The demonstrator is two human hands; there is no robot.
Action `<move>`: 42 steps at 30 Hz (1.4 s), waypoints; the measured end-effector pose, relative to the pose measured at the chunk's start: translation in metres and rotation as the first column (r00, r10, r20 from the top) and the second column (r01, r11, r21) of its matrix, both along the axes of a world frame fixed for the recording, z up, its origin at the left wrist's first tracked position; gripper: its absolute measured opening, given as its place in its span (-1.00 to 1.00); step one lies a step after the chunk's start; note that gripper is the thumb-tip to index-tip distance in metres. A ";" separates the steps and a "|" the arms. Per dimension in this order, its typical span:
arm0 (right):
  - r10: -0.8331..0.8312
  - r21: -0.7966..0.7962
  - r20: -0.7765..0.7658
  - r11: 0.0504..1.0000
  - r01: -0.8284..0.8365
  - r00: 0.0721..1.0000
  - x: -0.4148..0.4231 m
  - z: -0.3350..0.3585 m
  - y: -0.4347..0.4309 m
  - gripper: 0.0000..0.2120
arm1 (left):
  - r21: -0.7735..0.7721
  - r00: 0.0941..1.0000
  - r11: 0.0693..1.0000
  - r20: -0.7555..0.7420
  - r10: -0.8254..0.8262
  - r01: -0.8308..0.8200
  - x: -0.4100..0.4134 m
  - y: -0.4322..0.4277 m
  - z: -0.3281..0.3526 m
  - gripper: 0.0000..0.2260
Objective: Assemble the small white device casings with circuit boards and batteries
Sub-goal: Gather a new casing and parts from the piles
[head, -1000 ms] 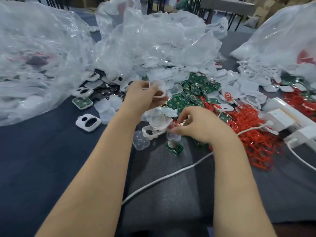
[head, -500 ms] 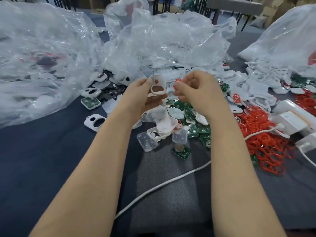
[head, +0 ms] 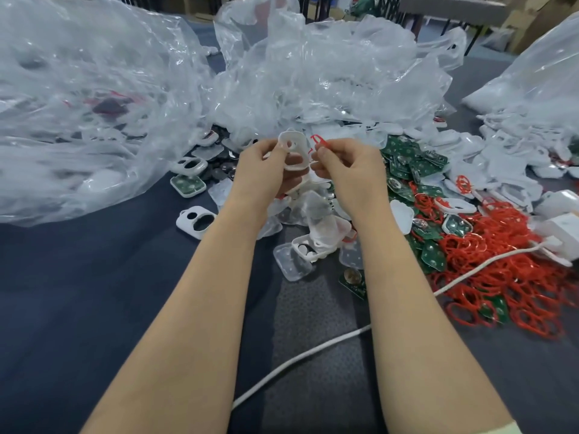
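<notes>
- Gripping a small white casing in the left hand, thumb and fingers curled round its edges, lifted above the table with its two openings facing up toward the camera.
- Pinching a thin red ring between thumb and forefinger of the right hand, just beside the casing's right edge; unable to tell whether touching it.
- Holding both hands close together over a heap of clear covers and loose white shells on the dark table cover.
- Lying to the right: a pile of green circuit boards, with a tangle of red rings spreading nearer and further right.
- Sitting just below the heap: a single board with a round battery.
- Resting at left, apart from the heap: a two-hole casing, and behind it a casing with a green board inside.
- Running under the right forearm: a white cable.
- Bulging behind and at left: clear plastic bags.
</notes>
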State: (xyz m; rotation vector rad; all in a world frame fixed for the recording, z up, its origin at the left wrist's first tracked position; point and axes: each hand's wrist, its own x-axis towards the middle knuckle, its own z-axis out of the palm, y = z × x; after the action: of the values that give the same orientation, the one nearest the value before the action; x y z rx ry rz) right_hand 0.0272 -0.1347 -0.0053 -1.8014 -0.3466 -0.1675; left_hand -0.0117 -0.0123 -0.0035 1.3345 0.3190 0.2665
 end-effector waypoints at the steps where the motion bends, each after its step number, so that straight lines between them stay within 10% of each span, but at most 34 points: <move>1: 0.014 0.001 -0.005 1.000 -0.014 1.000 -0.001 0.000 0.000 -0.91 | 0.002 1.000 1.000 0.004 -0.001 0.001 0.000 0.000 0.000 -0.83; 25: -0.084 0.067 -0.214 0.993 0.100 0.973 -0.001 0.002 -0.005 -0.82 | -0.116 0.993 0.991 0.089 0.075 -0.064 0.001 -0.002 -0.003 -0.83; 28: -0.161 -0.028 -0.170 0.987 0.159 0.972 0.001 -0.001 -0.009 -0.79 | 0.081 0.993 0.992 0.067 0.093 -0.098 0.002 -0.003 -0.006 -0.75; 36: -0.043 0.298 -0.351 0.942 0.155 0.935 0.003 0.003 -0.005 -0.78 | 0.224 0.991 0.970 0.113 0.075 -0.099 0.004 -0.007 -0.009 -0.74; 42: 0.054 0.440 -0.364 0.890 0.121 0.930 0.000 0.006 -0.002 -0.85 | 0.016 0.995 0.996 0.052 0.085 -0.086 0.004 -0.007 -0.006 -0.77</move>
State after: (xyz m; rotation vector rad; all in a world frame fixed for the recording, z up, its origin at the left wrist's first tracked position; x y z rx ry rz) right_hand 0.0270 -0.1370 0.0010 -1.3306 0.0014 0.0661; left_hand -0.0075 -0.0197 -0.0092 1.3318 0.3317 0.3756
